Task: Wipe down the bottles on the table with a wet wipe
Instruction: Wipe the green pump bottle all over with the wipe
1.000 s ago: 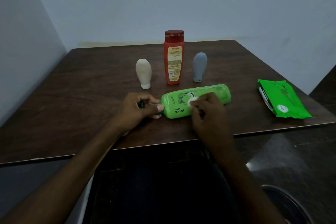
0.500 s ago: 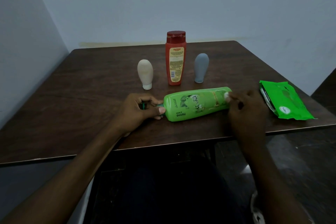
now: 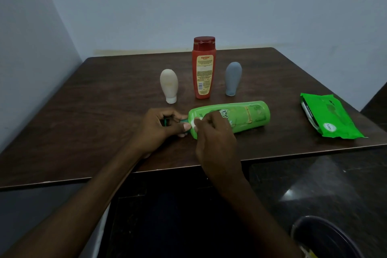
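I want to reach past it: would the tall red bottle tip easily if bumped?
Probably: the red bottle stands upright, tall and narrow on a small base. Its smooth plastic may slide on the table first. How full it is cannot be seen.

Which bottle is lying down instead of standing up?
The big green bottle is lying on its side, right under the two hands. The red bottle stands upright, while the cream bottle and grey bottle stand on their caps.

bottles (image 3: 203, 69) on table (image 3: 83, 111), pack (image 3: 328, 116) right
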Available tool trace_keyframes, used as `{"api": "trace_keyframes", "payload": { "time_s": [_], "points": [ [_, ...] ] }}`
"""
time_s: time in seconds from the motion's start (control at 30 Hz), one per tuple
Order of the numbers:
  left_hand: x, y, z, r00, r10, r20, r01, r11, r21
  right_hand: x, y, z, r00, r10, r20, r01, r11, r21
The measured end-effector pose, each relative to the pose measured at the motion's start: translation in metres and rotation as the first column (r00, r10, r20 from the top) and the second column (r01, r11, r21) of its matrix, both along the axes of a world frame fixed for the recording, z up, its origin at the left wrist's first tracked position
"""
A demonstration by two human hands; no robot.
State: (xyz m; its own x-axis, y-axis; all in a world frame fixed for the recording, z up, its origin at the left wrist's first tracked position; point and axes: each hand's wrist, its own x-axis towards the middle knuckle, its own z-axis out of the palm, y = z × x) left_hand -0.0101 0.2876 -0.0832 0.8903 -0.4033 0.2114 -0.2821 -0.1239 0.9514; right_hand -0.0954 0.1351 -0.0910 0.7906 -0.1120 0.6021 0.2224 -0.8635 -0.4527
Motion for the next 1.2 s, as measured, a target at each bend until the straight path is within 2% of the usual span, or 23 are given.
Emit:
{"api": "trace_keyframes", "payload": {
  "time_s": [0.1, 0.27, 0.43, 0.6, 0.7, 0.9, 1.1, 1.2],
  "points": [
    [0.000, -0.001, 0.000, 1.000, 0.004, -0.013, -0.004, 1.000, -0.001, 0.000, -0.016, -0.002, 1.000, 0.010, 0.011, -0.010, 1.000, 0.001],
    [0.001, 0.000, 0.000, 1.000, 0.022, 0.007, -0.022, 0.999, 0.041, 0.004, -0.035, 0.000, 0.998, -0.017, 0.056, 0.011, 0.995, 0.099],
    [0.002, 0.002, 0.002, 1.000, 0.003, 0.018, -0.005, 0.995, 0.098, 0.004, -0.010, 0.015, 0.992, 0.124, 0.001, -0.124, 0.992, -0.033],
    [0.001, 0.002, -0.002, 0.996, 0.010, 0.092, -0.019, 0.995, 0.096, 0.033, -0.012, 0.033, 0.995, 0.054, -0.080, -0.064, 0.990, -0.126],
    [0.002, 0.004, -0.003, 0.996, 0.013, 0.086, -0.023, 0.994, 0.109, 0.030, -0.010, 0.034, 0.987, 0.077, -0.138, -0.104, 0.975, -0.194],
    [0.001, 0.001, -0.001, 0.996, -0.012, 0.083, -0.002, 0.986, 0.166, 0.005, -0.014, 0.011, 0.988, 0.138, -0.074, -0.150, 0.970, -0.190],
    [-0.001, 0.002, -0.001, 0.987, -0.039, 0.155, 0.012, 0.985, 0.170, 0.023, -0.003, 0.043, 0.985, 0.061, -0.160, -0.106, 0.950, -0.293],
    [0.000, 0.003, -0.004, 0.982, -0.048, 0.182, 0.023, 0.990, 0.141, 0.024, 0.010, 0.045, 0.990, -0.030, -0.137, -0.028, 0.913, -0.407]
  ]
}}
